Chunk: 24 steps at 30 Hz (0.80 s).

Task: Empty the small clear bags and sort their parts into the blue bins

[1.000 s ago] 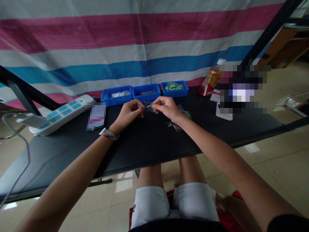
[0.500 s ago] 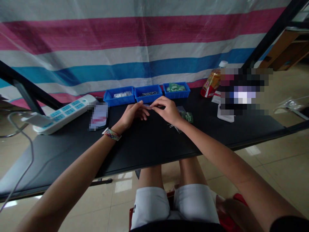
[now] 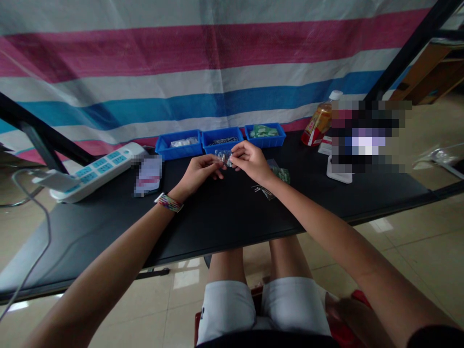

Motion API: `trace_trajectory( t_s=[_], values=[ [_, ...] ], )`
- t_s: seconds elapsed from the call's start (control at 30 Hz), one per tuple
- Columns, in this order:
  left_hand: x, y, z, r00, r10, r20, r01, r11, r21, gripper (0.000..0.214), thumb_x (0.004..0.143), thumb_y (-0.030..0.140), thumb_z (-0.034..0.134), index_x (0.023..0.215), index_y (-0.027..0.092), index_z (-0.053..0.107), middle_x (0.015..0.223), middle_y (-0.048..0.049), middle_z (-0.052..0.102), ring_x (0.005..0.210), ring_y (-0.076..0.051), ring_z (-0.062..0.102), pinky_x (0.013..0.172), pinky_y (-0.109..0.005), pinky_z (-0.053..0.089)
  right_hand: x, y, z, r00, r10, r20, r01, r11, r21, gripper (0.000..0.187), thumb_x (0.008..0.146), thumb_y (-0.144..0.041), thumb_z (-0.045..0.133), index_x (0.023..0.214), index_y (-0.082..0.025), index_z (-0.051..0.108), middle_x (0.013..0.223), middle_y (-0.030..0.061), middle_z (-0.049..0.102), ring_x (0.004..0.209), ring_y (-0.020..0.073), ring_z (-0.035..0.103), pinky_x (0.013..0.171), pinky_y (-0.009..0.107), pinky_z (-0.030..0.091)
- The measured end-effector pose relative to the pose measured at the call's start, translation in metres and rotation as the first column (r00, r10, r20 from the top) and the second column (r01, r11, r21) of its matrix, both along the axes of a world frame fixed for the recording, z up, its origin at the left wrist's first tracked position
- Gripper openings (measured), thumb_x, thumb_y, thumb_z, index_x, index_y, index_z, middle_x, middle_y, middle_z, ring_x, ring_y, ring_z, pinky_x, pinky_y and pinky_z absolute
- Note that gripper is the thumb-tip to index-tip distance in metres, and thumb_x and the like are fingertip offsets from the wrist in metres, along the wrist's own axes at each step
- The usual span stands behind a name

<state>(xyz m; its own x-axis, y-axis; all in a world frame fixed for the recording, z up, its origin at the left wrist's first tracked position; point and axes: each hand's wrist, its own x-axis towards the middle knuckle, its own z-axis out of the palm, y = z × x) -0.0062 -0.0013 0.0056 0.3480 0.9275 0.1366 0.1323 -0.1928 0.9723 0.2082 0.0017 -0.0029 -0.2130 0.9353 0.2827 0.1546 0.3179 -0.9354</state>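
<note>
Bag (image 3: 222, 155) near the frame's centre sits pinched by our left grip (image 3: 197, 175) and right grip (image 3: 252, 162) as we appear to work it two-handed, which likely calls for light, steady pressure next.

Three bins (image 3: 210, 150) line the back of the table (image 3: 217, 217), curtain (image 3: 217, 48) behind; here's the bag (image 3: 222, 156), before the middle bin (right between left hand (image 3: 201, 170) and right hand (image 3: 251, 162)!), power strip (image 3: 97, 171) far left, bottle (image 3: 317, 124) right.
</note>
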Motion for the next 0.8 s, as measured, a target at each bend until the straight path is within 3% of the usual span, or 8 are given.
trace_trajectory(
  t_s=[0.2,0.4,0.53,0.63,0.7,0.8],
  values=[
    [-0.003,0.002,0.001,1.0,0.027,-0.007,-0.027,0.998,0.05,0.034,0.083,0.046,0.087,0.095,0.016,0.079,0.09,-0.0104,0.081,0.074,-0.022,0.078,0.062,-0.028,0.059,0.0,0.003,-0.004,0.998,-0.033,-0.049,0.034,0.999,0.009,0.024,0.085,-0.027,0.068,0.1,-0.025,0.049,0.095,0.0019,0.064,0.085,0.0183,0.071,0.073,0.031,0.062],
    [-0.009,0.01,0.003,0.98,0.14,0.139,-0.145,0.989,0.027,0.032,0.079,0.03,0.087,0.104,0.015,0.074,0.083,-0.0055,0.078,0.074,-0.021,0.08,0.065,-0.028,0.062,0.003,-0.003,0.005,1.0,0.011,-0.016,-0.011,1.0,0.01,0.015,0.088,-0.028,0.069,0.095,-0.022,0.057,0.092,0.0027,0.068,0.079,0.0179,0.073,0.071,0.032,0.061],
    [-0.019,0.019,0.01,0.91,0.327,0.256,-0.329,0.944,-0.035,0.028,0.082,0.024,0.085,0.103,0.017,0.068,0.09,-0.0044,0.079,0.074,-0.016,0.08,0.066,-0.024,0.062,0.026,0.002,0.021,0.988,-0.034,0.149,0.02,0.996,0.091,0.007,0.091,-0.025,0.068,0.088,-0.019,0.066,0.089,0.0057,0.072,0.078,0.0197,0.072,0.069,0.033,0.058],
    [-0.031,0.027,0.015,0.813,0.478,0.333,-0.486,0.872,-0.065,0.023,0.085,0.019,0.083,0.1,0.017,0.066,0.092,-0.0037,0.079,0.077,-0.014,0.08,0.072,-0.023,0.063,0.063,0.004,0.04,0.917,-0.129,0.377,0.073,0.985,0.159,0.007,0.09,-0.02,0.07,0.084,-0.018,0.072,0.082,0.0065,0.073,0.079,0.0207,0.071,0.072,0.033,0.055],
    [-0.04,0.033,0.015,0.753,0.54,0.375,-0.551,0.83,-0.09,0.02,0.087,0.02,0.082,0.099,0.018,0.066,0.094,-0.0044,0.079,0.079,-0.014,0.08,0.075,-0.023,0.064,0.093,0.002,0.051,0.859,-0.088,0.504,0.087,0.996,0.025,0.006,0.089,-0.022,0.075,0.085,-0.017,0.074,0.075,0.0054,0.072,0.07,0.0194,0.069,0.067,0.031,0.052],
    [-0.05,0.041,0.011,0.699,0.59,0.405,-0.588,0.796,-0.144,0.02,0.094,0.036,0.076,0.096,0.018,0.067,0.097,-0.008,0.08,0.077,-0.016,0.079,0.069,-0.024,0.063,0.131,-0.002,0.059,0.735,0.155,0.66,0.062,0.954,-0.294,0.025,0.075,-0.027,0.091,0.095,-0.017,0.079,0.08,0.0052,0.075,0.071,0.0193,0.069,0.063,0.028,0.051]
  ],
)
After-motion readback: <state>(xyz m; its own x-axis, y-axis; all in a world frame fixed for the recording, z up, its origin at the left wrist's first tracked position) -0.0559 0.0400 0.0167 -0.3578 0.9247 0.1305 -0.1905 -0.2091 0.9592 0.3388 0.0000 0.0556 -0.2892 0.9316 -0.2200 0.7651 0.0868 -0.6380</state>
